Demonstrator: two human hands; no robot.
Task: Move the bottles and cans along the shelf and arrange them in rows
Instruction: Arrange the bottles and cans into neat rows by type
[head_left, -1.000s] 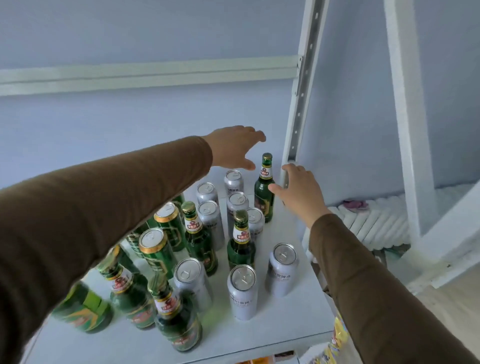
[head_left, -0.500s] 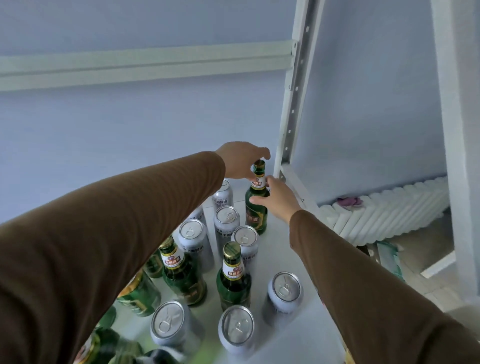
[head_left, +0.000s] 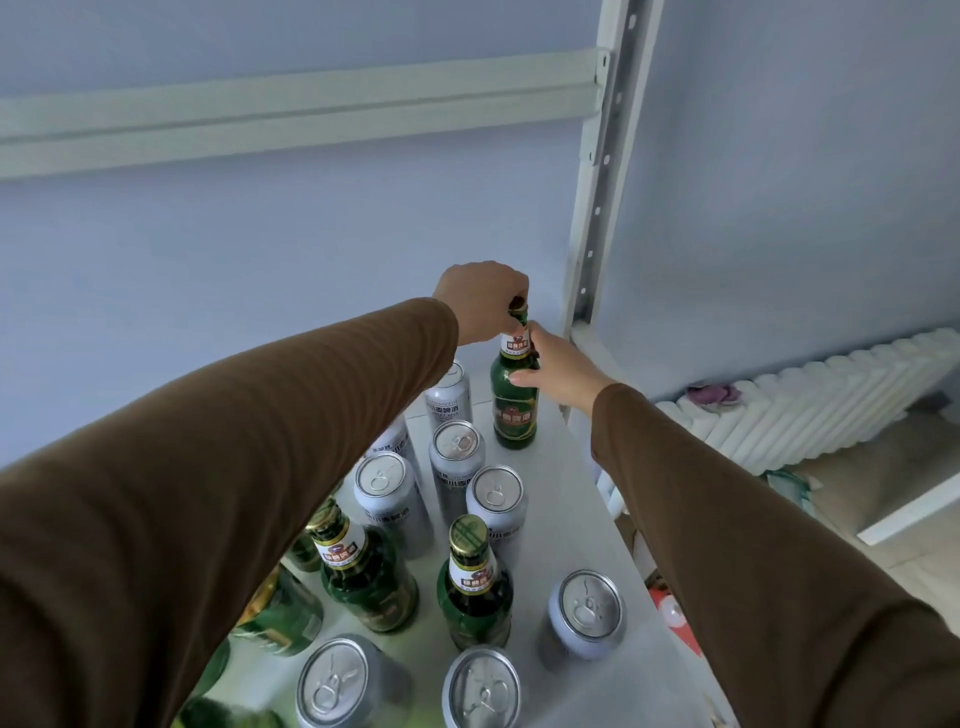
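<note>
Dark green glass bottles (head_left: 514, 400) carry white-and-red neck labels and gold caps; matte silver aluminium cans (head_left: 456, 467) bear dark lettering; the flat shelf (head_left: 566, 519) is white; long sleeves (head_left: 260, 467) brown.

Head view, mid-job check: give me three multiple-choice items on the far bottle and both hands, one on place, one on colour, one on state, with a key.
1. Where does the far bottle stand?
A. at the shelf's far right end, by the upright post
B. at the near edge
C. on the floor

2. What colour is its glass?
A. brown
B. clear
C. green

3. How is it held?
A. by neither hand
B. left hand at its top, right hand at its neck and shoulder
C. by the right hand alone

Key: 1 A, it stands beyond the silver cans, beside the post. 2 C, the body is dark green with a white neck label. 3 B, the left hand's fingers curl over the cap while the right hand's thumb and fingers wrap the side.
</note>
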